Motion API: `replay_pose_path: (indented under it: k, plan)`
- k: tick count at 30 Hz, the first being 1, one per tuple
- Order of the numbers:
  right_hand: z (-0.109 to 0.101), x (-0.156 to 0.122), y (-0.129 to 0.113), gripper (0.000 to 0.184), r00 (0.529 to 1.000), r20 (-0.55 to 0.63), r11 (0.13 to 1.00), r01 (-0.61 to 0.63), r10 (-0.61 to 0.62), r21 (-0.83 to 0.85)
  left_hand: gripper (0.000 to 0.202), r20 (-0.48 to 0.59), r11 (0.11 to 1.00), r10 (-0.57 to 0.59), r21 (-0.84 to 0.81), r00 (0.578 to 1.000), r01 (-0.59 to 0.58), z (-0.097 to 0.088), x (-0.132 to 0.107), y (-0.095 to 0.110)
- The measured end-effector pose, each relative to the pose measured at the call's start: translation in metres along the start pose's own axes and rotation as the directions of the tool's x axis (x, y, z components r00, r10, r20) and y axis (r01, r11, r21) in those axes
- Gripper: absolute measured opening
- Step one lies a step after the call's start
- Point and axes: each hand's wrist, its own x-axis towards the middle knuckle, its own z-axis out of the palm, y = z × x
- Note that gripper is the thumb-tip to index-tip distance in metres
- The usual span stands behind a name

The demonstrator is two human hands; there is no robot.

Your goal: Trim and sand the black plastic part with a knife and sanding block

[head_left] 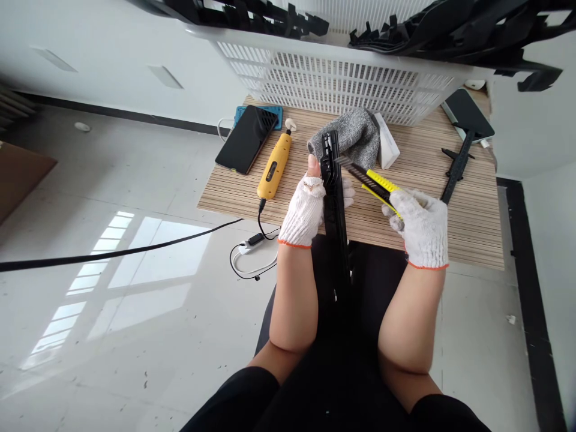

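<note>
Here's the danger: the snap-off utility knife (pixel 383 192) has its blade (pixel 351 166) right at the far end of the black plastic strip (pixel 335 210), contact hard to call, and a slip off that edge could, I'd judge, reach the left thumb (pixel 314 168), its tip bare. The gloved right hand (pixel 423 227) grips the knife; the gloved left hand (pixel 300 209) clamps the strip across the wood-grain table's (pixel 472 231) near edge. Long, narrow, shiny, slotted at the far end, that strip!

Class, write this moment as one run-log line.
left hand: holding black part | right hand: holding yellow utility knife | blade: at part's far end, contact unclear | table: rotary tool
</note>
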Motion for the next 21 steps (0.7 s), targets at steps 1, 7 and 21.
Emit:
replay_pose_path:
  k: [1,7,21]
  plan:
    - [0.0001,-0.0005,-0.0007,0.031,0.999,0.037,1.0,-0.019,0.02,-0.017,0.052,-0.016,1.0,0.003,0.009,1.0,-0.002,0.0003,-0.0003,0.0003]
    - [-0.0004,-0.0008,-0.0001,0.029,1.0,0.014,1.0,0.004,-0.005,0.012,0.051,-0.003,0.999,-0.039,-0.005,0.999,0.039,-0.0009,-0.0016,0.0009]
    - [-0.0014,0.0011,0.0028,0.031,0.999,0.002,0.999,0.036,-0.036,0.006,0.052,-0.049,0.999,-0.052,-0.004,0.997,0.052,0.0018,0.0005,0.0012]
